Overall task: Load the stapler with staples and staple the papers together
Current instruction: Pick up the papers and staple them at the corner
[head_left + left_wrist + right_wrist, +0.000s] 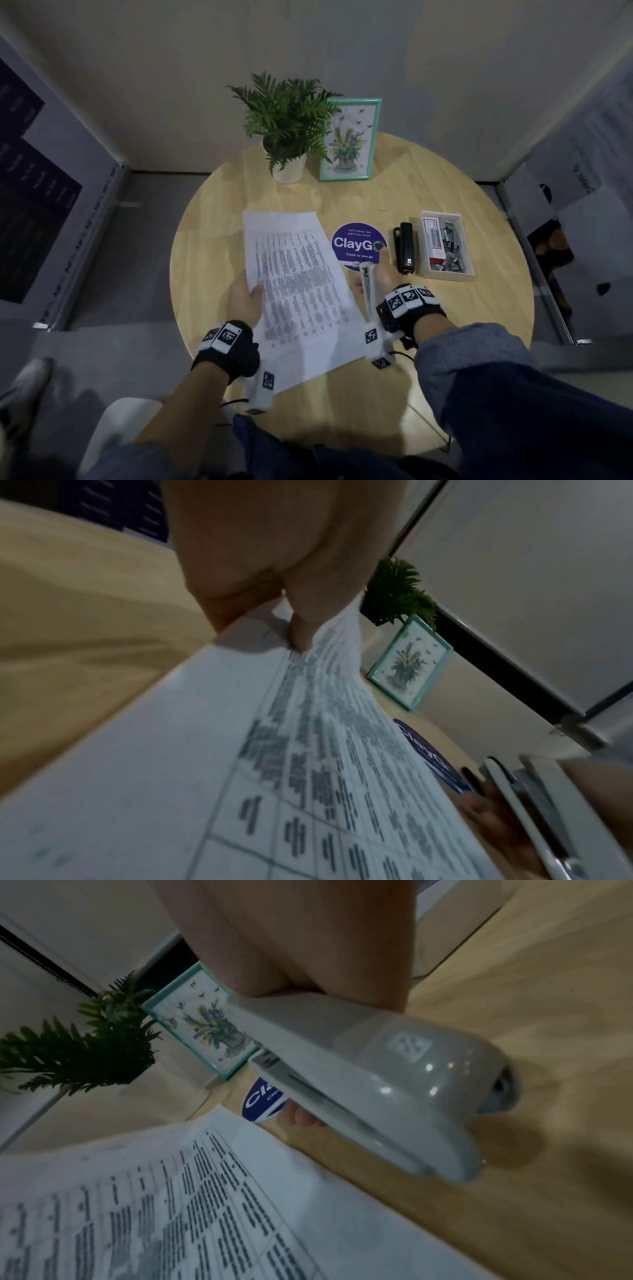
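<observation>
A stack of printed papers (298, 284) lies slanted over the near middle of the round table (445, 325). My left hand (251, 294) pinches its left edge, thumb on top (301, 631). My right hand (373, 274) grips a pale grey stapler (367, 291) just off the papers' right edge, its nose pointing away from me. In the right wrist view the stapler (377, 1085) hangs a little above the wood beside the papers (171, 1218). A second, black stapler (406, 248) lies on the table further right. A white tray (426, 246) of staple strips and a staple box sits beside it.
A blue round ClayGo sticker (352, 236) is stuck to the table beyond my right hand. A potted fern (287, 137) and a green-framed picture (349, 140) stand at the far edge. Walls and dark panels close in on both sides.
</observation>
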A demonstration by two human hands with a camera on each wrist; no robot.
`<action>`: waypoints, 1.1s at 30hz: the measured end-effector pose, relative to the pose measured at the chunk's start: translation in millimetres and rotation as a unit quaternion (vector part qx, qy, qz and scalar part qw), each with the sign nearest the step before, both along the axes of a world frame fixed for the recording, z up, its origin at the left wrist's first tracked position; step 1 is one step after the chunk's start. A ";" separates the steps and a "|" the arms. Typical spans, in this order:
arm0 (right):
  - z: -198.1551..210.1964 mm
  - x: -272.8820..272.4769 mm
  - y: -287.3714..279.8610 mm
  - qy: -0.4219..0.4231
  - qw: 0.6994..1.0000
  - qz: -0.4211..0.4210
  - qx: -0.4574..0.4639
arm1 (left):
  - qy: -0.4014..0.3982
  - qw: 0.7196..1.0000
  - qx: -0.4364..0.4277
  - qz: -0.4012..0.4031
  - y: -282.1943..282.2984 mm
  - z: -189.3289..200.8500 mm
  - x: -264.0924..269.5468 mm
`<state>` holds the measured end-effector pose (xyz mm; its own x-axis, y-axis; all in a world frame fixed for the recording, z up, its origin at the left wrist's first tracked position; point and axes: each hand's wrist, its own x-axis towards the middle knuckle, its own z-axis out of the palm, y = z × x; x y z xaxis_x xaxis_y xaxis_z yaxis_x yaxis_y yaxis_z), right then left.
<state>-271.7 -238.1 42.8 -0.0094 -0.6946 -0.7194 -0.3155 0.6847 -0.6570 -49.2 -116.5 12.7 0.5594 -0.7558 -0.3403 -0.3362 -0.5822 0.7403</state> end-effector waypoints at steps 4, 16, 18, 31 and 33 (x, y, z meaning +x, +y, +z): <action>1.8 -9.3 4.5 0.022 0.996 -0.028 -0.081 | 0.069 0.994 -0.084 -0.016 1.1 19.7 12.5; 52.9 -37.5 3.5 0.198 0.872 0.220 -0.389 | 0.130 0.973 -0.162 -0.100 -24.8 109.1 16.7; 53.9 -38.8 4.4 0.184 0.865 0.233 -0.404 | 0.126 0.971 -0.166 -0.113 -28.3 116.6 11.3; 61.2 -46.0 15.7 0.111 0.879 0.215 -0.410 | 0.108 0.963 -0.187 -0.161 -36.2 137.1 -7.4; 60.1 -46.4 17.1 0.110 0.882 0.203 -0.411 | 0.115 0.960 -0.198 -0.162 -37.8 137.6 -10.2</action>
